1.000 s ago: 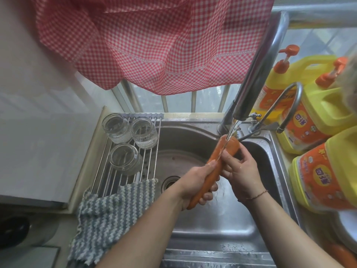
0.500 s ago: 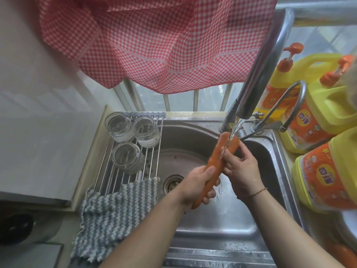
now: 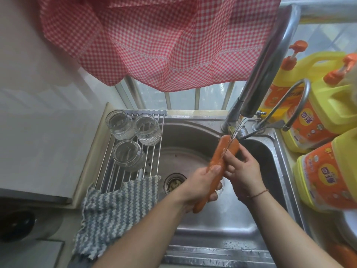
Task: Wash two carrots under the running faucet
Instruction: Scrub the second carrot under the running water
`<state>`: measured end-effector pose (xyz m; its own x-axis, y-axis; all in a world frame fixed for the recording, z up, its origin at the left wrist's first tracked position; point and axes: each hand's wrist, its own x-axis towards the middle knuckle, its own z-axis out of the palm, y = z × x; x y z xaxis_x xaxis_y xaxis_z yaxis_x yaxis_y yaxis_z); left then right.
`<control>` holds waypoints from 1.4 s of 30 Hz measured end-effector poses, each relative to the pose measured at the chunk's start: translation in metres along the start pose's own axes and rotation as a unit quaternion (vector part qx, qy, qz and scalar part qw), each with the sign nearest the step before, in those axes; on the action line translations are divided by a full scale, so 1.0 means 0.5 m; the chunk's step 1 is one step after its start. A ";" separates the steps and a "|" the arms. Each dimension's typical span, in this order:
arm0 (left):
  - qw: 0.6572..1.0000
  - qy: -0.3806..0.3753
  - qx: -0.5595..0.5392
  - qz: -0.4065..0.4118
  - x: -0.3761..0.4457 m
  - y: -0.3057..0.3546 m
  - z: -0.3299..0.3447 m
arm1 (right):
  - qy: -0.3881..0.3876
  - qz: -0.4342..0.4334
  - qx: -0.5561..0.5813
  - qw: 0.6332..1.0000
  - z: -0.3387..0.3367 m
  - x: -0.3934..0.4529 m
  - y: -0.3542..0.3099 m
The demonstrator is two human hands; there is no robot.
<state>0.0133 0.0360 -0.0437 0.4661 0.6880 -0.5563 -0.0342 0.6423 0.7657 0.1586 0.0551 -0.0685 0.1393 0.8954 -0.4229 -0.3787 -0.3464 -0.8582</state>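
- A black round object [image 3: 16, 226] sits at the far lower left, below a pale countertop [image 3: 38, 144].
- A grey-and-white knitted zigzag dishcloth [image 3: 114, 215] lies over the left edge of the sink, its upper end resting on the near end of the rack.
- A steel roll-up drying rack of parallel rods [image 3: 152, 151] spans the left part of the basin and carries three clear ribbed glass jars [image 3: 133, 140], two at the back side by side and one nearer the front.
- A red-and-white gingham curtain [image 3: 154, 39] hangs across the top, above a barred window.
- The stainless steel sink [image 3: 222, 240] fills the middle, with a round drain strainer [image 3: 174, 183] just left of the hands.
- The left hand [image 3: 201, 188] grips the lower, narrow half of a long orange carrot [image 3: 218, 167], thumb laid along its top and fingers curled underneath.
- The carrot slants up and to the right over the basin; its thick end sits directly under the water stream.
- The right hand [image 3: 241, 171], with a thin red cord at the wrist, pinches the carrot's upper half from the right, fingertips pressed to its side.
- A tall steel faucet [image 3: 264, 70] arches from upper right, and a thin stream of water [image 3: 234, 130] falls from its spout onto the carrot.
- A second, thinner curved steel tap [image 3: 293, 105] stands just right of it.
- Several yellow pump bottles with orange labels [image 3: 324, 171] crowd the right-hand counter.
- Something orange [image 3: 345, 255] shows at the lower right corner, too blurred to identify.
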 end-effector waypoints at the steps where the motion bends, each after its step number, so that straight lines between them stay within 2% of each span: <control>1: 1.000 -0.018 0.008 0.008 -0.004 -0.002 -0.004 | -0.007 0.005 0.005 1.000 -0.001 0.000 -0.003; 4: 0.997 -0.069 0.015 0.027 -0.017 -0.012 -0.020 | -0.027 0.017 0.008 0.999 0.000 -0.003 -0.006; 9: 0.989 -0.140 -0.057 0.006 -0.035 -0.018 -0.049 | -0.029 0.031 0.028 0.999 0.012 -0.010 -0.006; 11: 0.992 -0.115 -0.044 0.009 -0.032 -0.016 -0.053 | -0.008 0.028 0.033 0.999 0.018 -0.006 -0.004; 13: 0.998 -0.059 0.002 0.028 -0.025 -0.011 -0.051 | 0.017 0.029 0.027 0.999 0.026 -0.001 -0.006; 15: 0.998 -0.035 0.022 0.040 -0.023 -0.001 -0.042 | 0.011 0.036 0.006 0.999 0.039 0.000 -0.006; 20: 0.997 0.014 -0.068 -0.035 -0.021 0.019 -0.013 | -0.058 0.001 -0.028 0.998 0.060 -0.026 0.013; 23: 0.979 0.005 -0.182 -0.087 -0.017 0.023 -0.014 | -0.117 -0.001 0.003 0.993 0.057 -0.046 0.032; 25: 0.971 -0.004 -0.220 -0.096 -0.020 0.020 -0.018 | -0.134 -0.003 0.011 0.991 0.053 -0.057 0.037; 28: 0.966 -0.019 -0.236 -0.107 -0.029 0.011 -0.015 | -0.108 -0.024 -0.021 0.994 0.054 -0.072 0.029; 32: 0.971 -0.014 -0.200 -0.132 -0.038 -0.002 0.012 | 0.042 -0.052 -0.103 0.992 0.066 -0.076 0.023; 34: 0.973 -0.006 -0.187 -0.134 -0.037 -0.009 0.020 | 0.090 -0.041 -0.120 0.988 0.065 -0.070 0.025; 36: 0.978 -0.005 -0.170 -0.123 -0.036 -0.012 0.015 | 0.059 -0.015 -0.083 0.995 0.061 -0.072 0.025; 38: 0.983 -0.003 -0.151 -0.102 -0.037 -0.013 0.009 | -0.009 -0.002 -0.042 0.999 0.063 -0.080 0.025; 40: 0.988 0.013 -0.129 -0.079 -0.036 -0.015 0.015 | -0.050 -0.028 -0.072 0.996 0.065 -0.091 0.027; 42: 0.992 0.054 -0.099 -0.055 -0.036 -0.020 0.034 | -0.001 -0.063 -0.149 0.987 0.066 -0.083 0.037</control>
<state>0.0205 0.0114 -0.0360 0.3798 0.6348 -0.6729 -0.1666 0.7624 0.6253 0.1155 0.0209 -0.0572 0.1659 0.9369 -0.3077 -0.0727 -0.2995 -0.9513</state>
